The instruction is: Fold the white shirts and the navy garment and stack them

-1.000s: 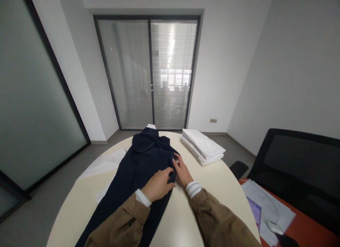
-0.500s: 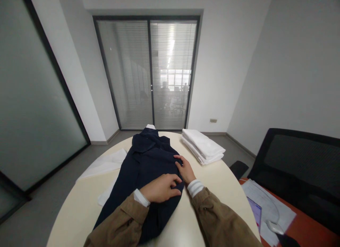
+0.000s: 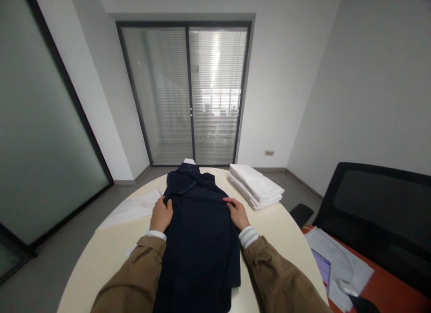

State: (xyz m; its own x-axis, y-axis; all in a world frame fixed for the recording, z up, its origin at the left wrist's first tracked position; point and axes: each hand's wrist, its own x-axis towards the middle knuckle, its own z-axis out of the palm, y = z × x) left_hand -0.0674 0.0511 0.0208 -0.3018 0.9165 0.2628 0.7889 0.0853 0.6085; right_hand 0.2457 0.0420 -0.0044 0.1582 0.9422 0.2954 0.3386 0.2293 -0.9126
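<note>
1. A dark blue jacket (image 3: 198, 241) lies flat on a round cream table (image 3: 111, 272). Its collar points away from the person, and its bottom hangs near the table's near edge.
2. The left hand (image 3: 161, 215) is open. It rests on the left side of the jacket, and its fingers point away from the person. It does not close around the cloth. A small pinch of cloth under the fingers is hard to see.
3. The right hand (image 3: 238, 214) is open too. Its fingers lie flat on the right side of the jacket, and it has no tight hold.
4. The jacket lies between the two hands. Both arms wear brown sleeves (image 3: 272, 268) with white cuffs (image 3: 248, 237).
5. A flat white cloth (image 3: 131, 209) lies on the table, just left of the jacket.
6. A stack of folded white cloths (image 3: 255, 185) sits on the table, just right of the jacket.
7. Off to the right, papers (image 3: 340, 263) and a white computer mouse (image 3: 346, 287) lie on a red-brown desk (image 3: 397, 290), beside a black chair (image 3: 380, 200).
</note>
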